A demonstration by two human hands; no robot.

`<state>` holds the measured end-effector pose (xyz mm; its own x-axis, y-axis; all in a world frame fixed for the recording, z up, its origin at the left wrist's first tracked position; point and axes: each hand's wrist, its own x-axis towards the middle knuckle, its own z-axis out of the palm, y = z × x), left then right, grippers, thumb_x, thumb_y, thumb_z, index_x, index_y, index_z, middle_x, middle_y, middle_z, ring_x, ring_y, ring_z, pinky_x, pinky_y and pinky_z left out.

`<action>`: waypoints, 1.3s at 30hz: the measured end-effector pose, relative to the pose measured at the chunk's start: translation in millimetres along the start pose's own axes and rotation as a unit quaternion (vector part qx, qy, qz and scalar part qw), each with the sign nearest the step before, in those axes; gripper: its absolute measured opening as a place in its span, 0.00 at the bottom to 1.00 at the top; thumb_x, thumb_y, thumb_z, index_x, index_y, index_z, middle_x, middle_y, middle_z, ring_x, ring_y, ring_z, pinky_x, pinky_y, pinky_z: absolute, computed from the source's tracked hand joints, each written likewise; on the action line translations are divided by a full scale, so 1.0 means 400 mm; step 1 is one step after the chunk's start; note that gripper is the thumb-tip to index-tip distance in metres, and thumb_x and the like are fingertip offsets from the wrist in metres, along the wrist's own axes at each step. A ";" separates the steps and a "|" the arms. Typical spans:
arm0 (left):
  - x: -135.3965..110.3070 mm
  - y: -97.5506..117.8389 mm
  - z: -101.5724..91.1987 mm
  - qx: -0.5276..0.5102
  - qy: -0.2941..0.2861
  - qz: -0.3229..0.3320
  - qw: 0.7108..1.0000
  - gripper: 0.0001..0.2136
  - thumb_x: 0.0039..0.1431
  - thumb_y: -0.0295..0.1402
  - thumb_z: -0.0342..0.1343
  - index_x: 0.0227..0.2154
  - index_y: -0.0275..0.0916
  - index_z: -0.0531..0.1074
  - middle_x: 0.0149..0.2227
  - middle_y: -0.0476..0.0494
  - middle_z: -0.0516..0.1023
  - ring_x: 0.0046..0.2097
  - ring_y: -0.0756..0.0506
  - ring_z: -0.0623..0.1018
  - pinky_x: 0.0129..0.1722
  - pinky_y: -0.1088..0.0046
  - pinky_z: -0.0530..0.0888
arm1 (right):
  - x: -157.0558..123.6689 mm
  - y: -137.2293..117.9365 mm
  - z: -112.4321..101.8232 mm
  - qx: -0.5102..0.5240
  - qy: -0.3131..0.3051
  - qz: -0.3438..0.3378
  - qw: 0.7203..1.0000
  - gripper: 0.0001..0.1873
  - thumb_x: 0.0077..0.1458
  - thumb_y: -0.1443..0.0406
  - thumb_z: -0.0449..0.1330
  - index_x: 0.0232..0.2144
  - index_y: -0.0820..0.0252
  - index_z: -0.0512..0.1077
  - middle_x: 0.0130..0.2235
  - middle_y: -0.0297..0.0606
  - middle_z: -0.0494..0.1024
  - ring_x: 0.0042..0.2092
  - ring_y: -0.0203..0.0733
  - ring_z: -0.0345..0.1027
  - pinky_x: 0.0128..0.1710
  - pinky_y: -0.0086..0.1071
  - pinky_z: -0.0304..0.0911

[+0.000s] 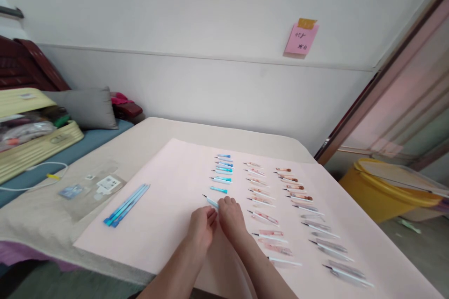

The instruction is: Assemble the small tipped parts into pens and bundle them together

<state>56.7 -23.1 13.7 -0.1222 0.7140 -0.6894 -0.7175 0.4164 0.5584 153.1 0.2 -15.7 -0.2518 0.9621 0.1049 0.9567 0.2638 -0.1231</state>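
My right hand rests on the pink sheet with its fingers bent over the rear end of a slim pale-blue pen refill. Its dark tip points to the upper left. Close beside it, my left hand is loosely curled, palm turned to the right, with small gaps between the fingers and nothing visible in them. Just above the hands lies a short turquoise pen barrel. Beyond it, more blue barrels and refills form a column. The refill's far end is hidden by my right fingers.
Columns of pink pen parts and brown or grey ones lie to the right. Several long blue pieces lie at left, near a clear plastic bag. A yellow bin stands beyond the table's right side.
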 end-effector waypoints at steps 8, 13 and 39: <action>-0.006 0.003 0.005 -0.009 -0.033 0.008 0.999 0.08 0.43 0.18 0.52 0.17 0.35 0.65 0.19 0.46 0.70 0.24 0.50 0.72 0.27 0.75 0.71 | -0.009 -0.006 -0.004 0.009 -0.016 -0.018 1.000 0.08 0.52 0.74 0.52 0.33 0.64 0.69 0.37 0.44 0.72 0.39 0.47 0.64 0.35 0.34 0.56; -0.009 -0.002 0.009 -0.001 -0.046 0.024 0.999 0.10 0.42 0.17 0.52 0.14 0.36 0.63 0.16 0.49 0.67 0.22 0.52 0.69 0.24 0.77 0.68 | -0.017 -0.019 -0.012 0.005 -0.021 -0.021 1.000 0.09 0.52 0.75 0.51 0.34 0.63 0.68 0.37 0.45 0.72 0.39 0.47 0.65 0.34 0.34 0.57; -0.005 0.005 -0.005 0.051 -0.077 0.053 0.994 0.05 0.46 0.27 0.60 0.27 0.34 0.71 0.26 0.42 0.75 0.29 0.47 0.76 0.26 0.74 0.72 | -0.048 -0.038 -0.081 0.039 0.007 -0.036 0.999 0.07 0.54 0.74 0.50 0.34 0.59 0.62 0.35 0.38 0.70 0.35 0.41 0.66 0.27 0.30 0.51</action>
<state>53.9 -24.9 15.5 -0.0820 0.8314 -0.5496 -0.6316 0.3833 0.6740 148.2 -24.3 16.2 -0.3174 0.9395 0.1291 0.9216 0.3377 -0.1914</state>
